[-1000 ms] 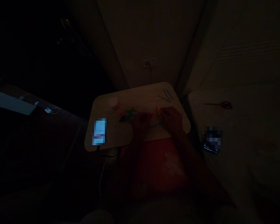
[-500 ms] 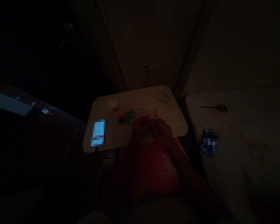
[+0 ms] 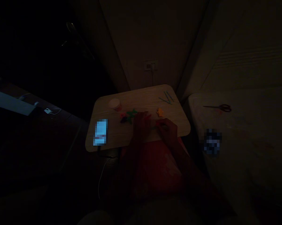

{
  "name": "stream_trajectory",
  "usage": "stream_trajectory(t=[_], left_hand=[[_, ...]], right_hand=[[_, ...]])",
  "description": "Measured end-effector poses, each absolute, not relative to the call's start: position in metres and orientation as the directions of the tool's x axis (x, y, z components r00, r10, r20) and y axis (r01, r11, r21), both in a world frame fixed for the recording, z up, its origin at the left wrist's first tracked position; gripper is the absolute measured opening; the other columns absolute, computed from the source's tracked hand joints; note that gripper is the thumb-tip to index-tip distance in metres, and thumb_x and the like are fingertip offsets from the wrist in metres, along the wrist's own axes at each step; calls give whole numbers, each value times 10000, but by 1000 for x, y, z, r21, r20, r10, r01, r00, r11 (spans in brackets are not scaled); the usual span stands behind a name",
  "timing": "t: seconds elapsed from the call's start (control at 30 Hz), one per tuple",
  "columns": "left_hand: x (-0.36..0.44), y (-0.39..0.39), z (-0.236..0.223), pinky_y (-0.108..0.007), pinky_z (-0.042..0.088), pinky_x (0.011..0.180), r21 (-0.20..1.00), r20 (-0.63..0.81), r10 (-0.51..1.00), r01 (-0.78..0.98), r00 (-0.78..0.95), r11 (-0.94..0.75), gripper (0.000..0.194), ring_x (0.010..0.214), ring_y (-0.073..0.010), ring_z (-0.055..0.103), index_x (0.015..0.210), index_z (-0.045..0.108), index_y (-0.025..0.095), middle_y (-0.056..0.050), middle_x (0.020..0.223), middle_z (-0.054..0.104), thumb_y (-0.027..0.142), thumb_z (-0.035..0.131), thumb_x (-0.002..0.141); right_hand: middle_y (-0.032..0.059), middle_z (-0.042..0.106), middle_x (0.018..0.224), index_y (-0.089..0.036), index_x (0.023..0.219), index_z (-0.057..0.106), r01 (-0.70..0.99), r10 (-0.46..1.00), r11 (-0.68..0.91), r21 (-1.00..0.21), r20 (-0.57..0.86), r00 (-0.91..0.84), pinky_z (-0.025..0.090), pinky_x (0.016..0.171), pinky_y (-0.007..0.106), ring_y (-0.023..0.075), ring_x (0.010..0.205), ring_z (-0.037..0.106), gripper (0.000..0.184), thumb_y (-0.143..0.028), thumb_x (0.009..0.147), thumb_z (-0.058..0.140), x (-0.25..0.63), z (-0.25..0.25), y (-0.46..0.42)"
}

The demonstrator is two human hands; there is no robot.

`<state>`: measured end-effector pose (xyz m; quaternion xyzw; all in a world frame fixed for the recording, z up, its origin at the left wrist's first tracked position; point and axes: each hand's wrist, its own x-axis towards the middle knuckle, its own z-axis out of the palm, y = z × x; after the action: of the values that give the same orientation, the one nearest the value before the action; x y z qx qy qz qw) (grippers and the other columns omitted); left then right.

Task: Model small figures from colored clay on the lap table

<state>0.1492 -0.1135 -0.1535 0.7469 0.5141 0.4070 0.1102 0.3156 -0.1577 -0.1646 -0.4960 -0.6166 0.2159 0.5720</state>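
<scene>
Right hand point(image 3: 168, 128) pinches small red piece point(image 3: 157, 123), left hand point(image 3: 141, 125) grip unclear; keep pinch light, clear of yellow piece point(image 3: 160, 112) beyond.

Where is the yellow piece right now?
In the head view, the yellow piece lies right of centre on the table, just beyond the right hand.

Bright screen point(image 3: 100, 132) blurred, unreadable; red piece point(image 3: 157, 123) at right hand point(image 3: 167, 128) too dim to identify.

On the table point(image 3: 118, 134), the phone point(image 3: 100, 132) lies left of the left hand point(image 3: 141, 125), the cup point(image 3: 115, 104) behind the phone; sticks point(image 3: 165, 100) lie behind the right hand point(image 3: 168, 129), scissors point(image 3: 223, 107) right of the table.
</scene>
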Motion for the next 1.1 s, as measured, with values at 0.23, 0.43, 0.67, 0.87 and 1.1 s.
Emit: stream_trajectory(t=[0.23, 0.43, 0.67, 0.87, 1.1], left_hand=[[151, -111, -166, -417, 480, 1016, 528, 406, 879, 722, 249, -448, 334, 1079, -263, 571, 1268, 670, 162, -137, 1130, 627, 170, 460, 1008], [151, -112, -161, -426, 486, 980, 425, 314, 896, 797, 314, -428, 359, 1055, -280, 556, 1315, 657, 106, -162, 1132, 594, 219, 477, 1025], [149, -113, -159, -383, 508, 919, 529, 354, 890, 723, 288, -444, 219, 966, -241, 585, 1025, 719, 150, -115, 1029, 601, 250, 524, 1025], [143, -107, -160, -336, 551, 876, 797, 383, 913, 450, 141, -403, 147, 947, -206, 675, 1040, 755, 179, -80, 1011, 729, 234, 681, 925], [136, -106, -167, -348, 590, 873, 910, 288, 956, 293, 56, -292, 186, 927, -209, 744, 989, 793, 183, -78, 992, 801, 202, 631, 900]], right_hand=[[54, 724, 899, -245, 1033, 737, 422, 839, 407, -810, 514, 178, 549, 735, 358, 216, 789, 657, 181, -385, 935, 677, 315, -163, -156], [62, 762, 863, -224, 896, 756, 425, 856, 402, -811, 497, 140, 544, 734, 341, 212, 779, 693, 190, -386, 948, 672, 315, -165, -156], [54, 782, 822, -230, 806, 773, 380, 876, 375, -846, 457, 153, 567, 744, 352, 218, 747, 714, 230, -373, 945, 660, 314, -168, -156], [89, 799, 1037, -234, 1070, 794, 346, 848, 412, -843, 494, 192, 583, 882, 393, 239, 950, 739, 251, -343, 1006, 577, 314, -164, -155], [99, 784, 1151, -242, 1213, 750, 321, 854, 417, -851, 487, 183, 587, 905, 390, 235, 1021, 735, 293, -347, 1021, 556, 314, -165, -155]])
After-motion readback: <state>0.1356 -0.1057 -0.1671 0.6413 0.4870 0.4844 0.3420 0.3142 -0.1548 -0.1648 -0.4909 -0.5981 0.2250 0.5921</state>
